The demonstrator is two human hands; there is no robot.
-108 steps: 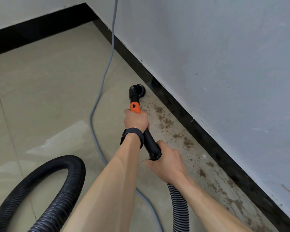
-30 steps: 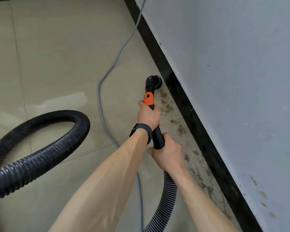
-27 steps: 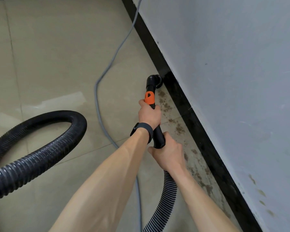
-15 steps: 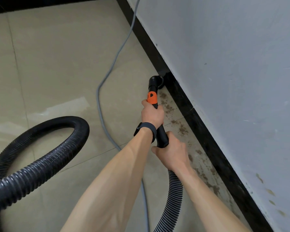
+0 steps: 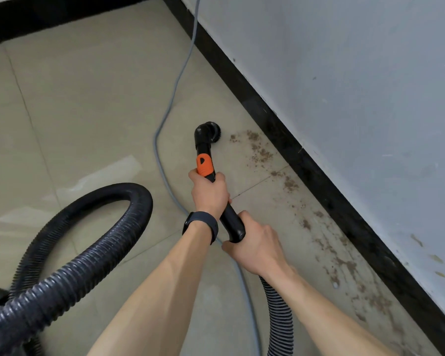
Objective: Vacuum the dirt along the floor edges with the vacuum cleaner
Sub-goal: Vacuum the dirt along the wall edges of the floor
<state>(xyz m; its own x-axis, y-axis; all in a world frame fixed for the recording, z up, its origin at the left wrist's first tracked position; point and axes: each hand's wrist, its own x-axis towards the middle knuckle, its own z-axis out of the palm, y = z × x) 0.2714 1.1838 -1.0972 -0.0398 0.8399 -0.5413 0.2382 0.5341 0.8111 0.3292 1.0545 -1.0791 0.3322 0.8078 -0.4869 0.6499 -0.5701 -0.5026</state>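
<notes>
Beige tile floor (image 5: 88,98), black skirting (image 5: 267,109) under a pale wall. Vacuum wand (image 5: 203,150) points toward the edge. Its brush nozzle (image 5: 209,131) sits on the tile just beside the nearest brown dirt (image 5: 260,150). Left grip (image 5: 210,194) wraps the wand below the orange collar (image 5: 204,164); right grip (image 5: 254,245) holds the rear end, by the hose (image 5: 280,317). Edge beyond the nozzle looks clean, but dirt trails along the skirting nearer the person, so I judge most is left. No readable writing.

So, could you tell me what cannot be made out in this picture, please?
Head view:
Where the hose ends: past the left edge.
Cord's plug: beyond the top edge.
Brush underside: hidden by its own head.
Right hand's fingertips: curled under the wand.
</notes>
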